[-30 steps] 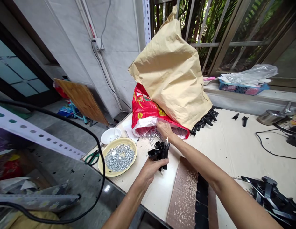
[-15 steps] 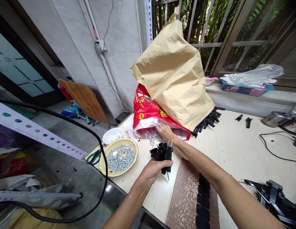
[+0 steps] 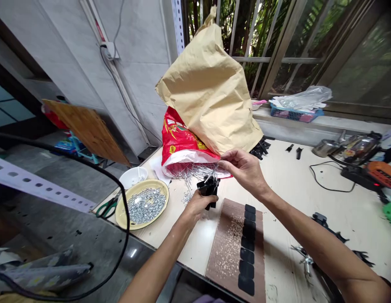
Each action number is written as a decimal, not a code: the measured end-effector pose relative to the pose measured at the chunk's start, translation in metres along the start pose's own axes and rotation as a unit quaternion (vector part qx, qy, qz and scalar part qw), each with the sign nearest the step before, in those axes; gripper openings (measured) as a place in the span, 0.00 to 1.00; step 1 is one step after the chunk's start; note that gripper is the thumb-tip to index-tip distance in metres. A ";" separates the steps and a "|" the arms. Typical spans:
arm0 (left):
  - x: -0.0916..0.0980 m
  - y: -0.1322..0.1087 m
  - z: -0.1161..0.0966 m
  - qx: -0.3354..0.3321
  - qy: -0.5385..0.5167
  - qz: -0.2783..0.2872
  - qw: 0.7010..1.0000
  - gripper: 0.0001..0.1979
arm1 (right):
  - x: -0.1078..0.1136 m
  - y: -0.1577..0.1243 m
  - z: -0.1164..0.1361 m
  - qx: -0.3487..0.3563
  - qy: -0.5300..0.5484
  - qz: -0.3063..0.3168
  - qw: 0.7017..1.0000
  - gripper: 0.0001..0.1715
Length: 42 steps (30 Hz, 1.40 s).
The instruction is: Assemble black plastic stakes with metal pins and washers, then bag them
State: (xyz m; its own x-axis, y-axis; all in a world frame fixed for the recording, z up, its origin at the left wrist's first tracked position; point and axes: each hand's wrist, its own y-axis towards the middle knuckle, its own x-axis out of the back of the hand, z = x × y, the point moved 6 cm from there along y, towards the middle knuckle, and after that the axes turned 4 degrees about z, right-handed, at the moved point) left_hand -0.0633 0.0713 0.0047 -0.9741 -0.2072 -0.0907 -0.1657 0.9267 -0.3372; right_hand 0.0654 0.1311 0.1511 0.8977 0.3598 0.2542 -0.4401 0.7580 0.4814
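My left hand (image 3: 198, 205) is closed around a small bundle of black plastic parts (image 3: 208, 189), held upright above the table. Just over the bundle, my right hand (image 3: 244, 170) pinches a thin metal pin (image 3: 213, 171) that slants down to the parts; whether its tip is inside one is too small to tell. Behind the hands lies a red bag (image 3: 179, 139) with its white-edged mouth open. A heap of long metal pins (image 3: 194, 170) spills from that mouth onto the table. Left of my left hand sits a yellow dish (image 3: 120, 210) filled with small metal pieces (image 3: 148, 205).
A large tan bag (image 3: 211, 88) leans over the red one. Flat black pieces (image 3: 247, 254) line a brown board (image 3: 222, 261). Green-handled scissors (image 3: 107, 207) and a white bowl (image 3: 128, 179) flank the dish. Black assemblies (image 3: 324, 227) lie at right; a black cable (image 3: 128, 219) loops at left.
My right hand has come out of the red bag's mouth and moved right, to above the black parts, with a metal pin. The view has turned right.
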 end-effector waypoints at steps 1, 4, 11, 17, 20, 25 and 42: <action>-0.006 0.000 -0.003 -0.006 0.001 0.007 1.000 0.11 | 0.000 -0.002 0.003 0.006 -0.021 0.009 1.000 0.11; -0.023 0.000 -0.013 -0.024 0.004 0.033 0.999 0.12 | 0.003 -0.007 0.009 0.029 -0.091 0.036 0.995 0.09; -0.054 -0.001 -0.031 -0.064 0.019 0.072 0.995 0.13 | 0.025 -0.015 0.014 0.051 -0.164 0.096 0.980 0.13; -0.076 -0.006 -0.039 -0.166 0.019 0.114 0.979 0.16 | 0.055 -0.062 -0.034 -0.103 0.009 -0.014 0.995 0.26; -0.097 -0.009 -0.039 -0.230 0.040 0.161 0.959 0.18 | 0.037 -0.089 -0.055 -0.120 0.120 0.021 0.985 0.28; -0.124 -0.004 -0.021 -0.136 -0.014 0.264 0.955 0.23 | 0.042 -0.107 -0.078 -0.163 0.181 -0.081 0.966 0.26; -0.160 0.048 -0.048 -0.161 -0.036 0.207 0.964 0.25 | 0.064 -0.072 -0.106 -0.145 -0.040 -0.310 0.939 0.24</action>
State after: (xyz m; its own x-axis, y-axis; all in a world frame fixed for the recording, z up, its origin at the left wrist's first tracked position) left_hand 0.0772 0.1645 0.0484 -0.9558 0.1910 -0.2237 0.1845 0.9816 0.0497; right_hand 0.1566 0.1573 0.0438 0.9702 -0.2330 0.0670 0.2014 0.9284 0.3123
